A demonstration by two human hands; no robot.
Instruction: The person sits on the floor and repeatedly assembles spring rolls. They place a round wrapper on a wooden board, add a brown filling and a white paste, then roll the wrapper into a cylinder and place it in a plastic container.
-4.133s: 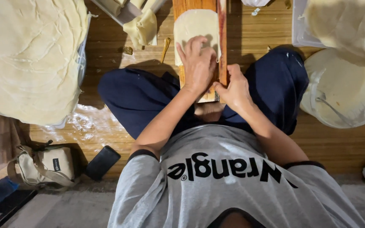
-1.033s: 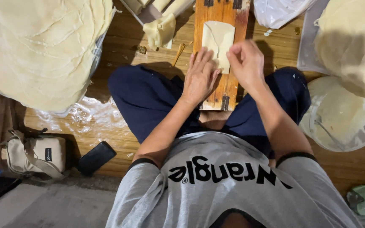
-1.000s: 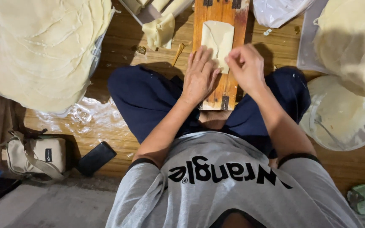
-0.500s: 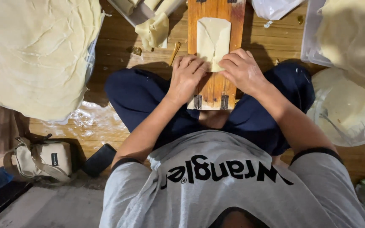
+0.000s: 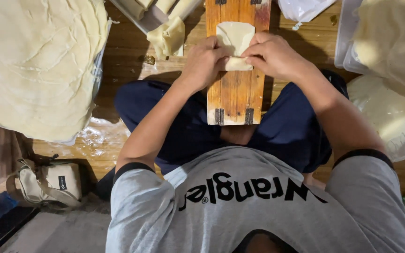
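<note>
A pale thin dough wrapper [image 5: 234, 43] lies folded on a hinged wooden board [image 5: 234, 96] that rests across my lap. My left hand [image 5: 203, 63] pinches its left edge and my right hand [image 5: 270, 55] pinches its right edge, the fingertips meeting over the lower part of the wrapper. The upper part of the wrapper shows as a pointed fold. Whatever is inside it is hidden.
A big round stack of thin dough sheets [image 5: 33, 65] lies at the left. More sheets [image 5: 394, 47] sit at the right in clear trays. Folded pieces [image 5: 167, 35] lie beyond the board on the wooden floor. A small beige bag [image 5: 48, 180] sits at lower left.
Both hands have moved up the board onto the wrapper. The wrapper, earlier a flat sheet, is now folded into a smaller packet between my fingers.
</note>
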